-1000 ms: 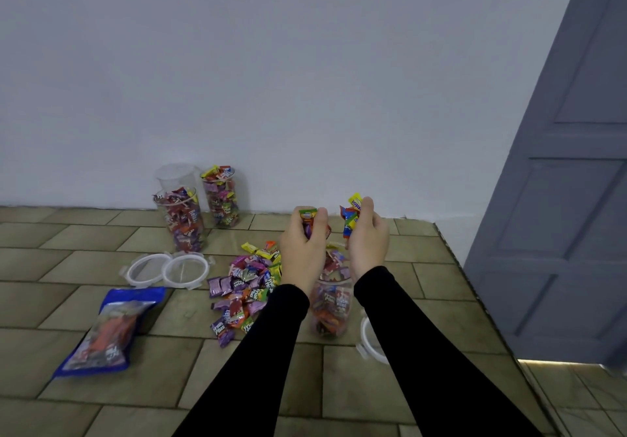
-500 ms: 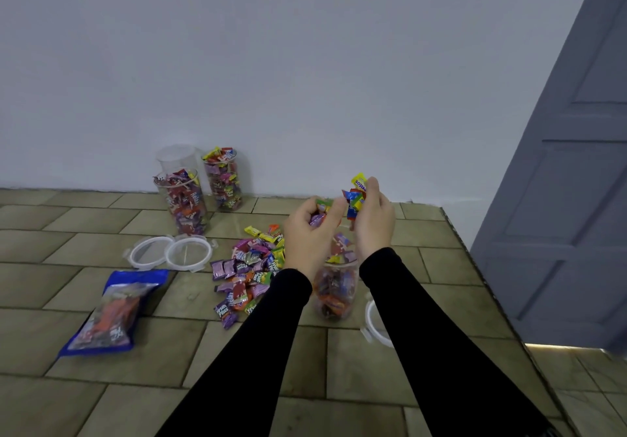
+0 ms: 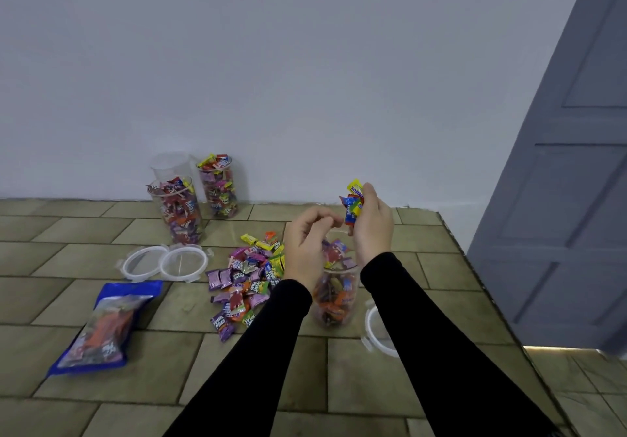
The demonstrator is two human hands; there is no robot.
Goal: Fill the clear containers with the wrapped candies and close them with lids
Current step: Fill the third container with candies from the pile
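Over the nearly full candy jar (image 3: pixel 334 295) on the tiled floor (image 3: pixel 339 375), right hand (image 3: pixel 371 224) pinches wrapped candies (image 3: pixel 353 204); left hand (image 3: pixel 307 245) curls, seemingly empty. Release low, centered.

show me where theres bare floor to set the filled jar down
Free: the tiles nearest the person, between the blue bag and the left sleeve, and the strip left of the two lids. Crowded: around the candy pile, the jar under the hands, and the lid right of it.

Tiled floor (image 3: pixel 339 379) (brick-patterned) carries candies (image 3: pixel 245 280), jars (image 3: pixel 179 212), lids (image 3: pixel 164 263) — and a blue bag (image 3: pixel 101 326).
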